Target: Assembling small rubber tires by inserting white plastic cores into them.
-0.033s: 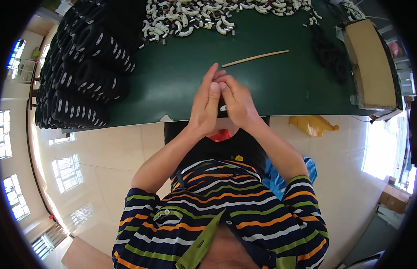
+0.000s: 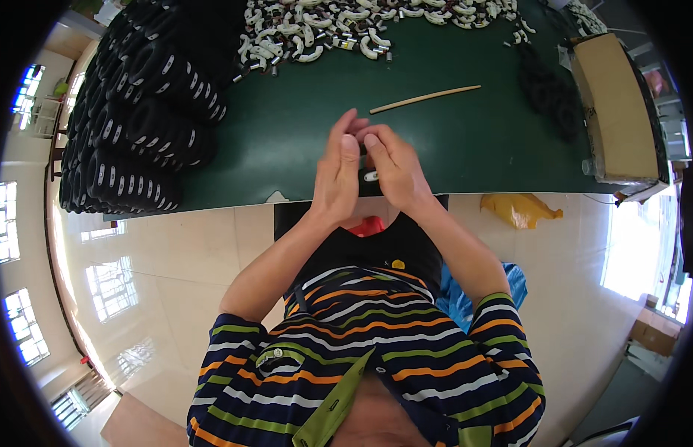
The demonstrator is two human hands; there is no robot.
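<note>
My left hand (image 2: pixel 336 177) and my right hand (image 2: pixel 398 170) are cupped towards each other over the near edge of the green table. Fingers of both are bent, and the thumbs stand a little apart. Between the palms shows a small dark piece with a white oval mark (image 2: pixel 371 176). Most of it is covered by the hands, so its full shape cannot be made out. Just beyond the fingertips lies a thin, pale wooden stick (image 2: pixel 425 99), slanting up to the right.
Black rings (image 2: pixel 138 134) with white oval marks are stacked high at the left. Curved white parts (image 2: pixel 309 33) with metal ends lie heaped at the back. A cardboard box (image 2: pixel 618 112) stands at the right edge, beside dark material (image 2: pixel 548 97). A yellow bag (image 2: pixel 519 209) lies below.
My hands have parted slightly, with the left one shifting a little to the left. More of the white oval mark shows between them.
</note>
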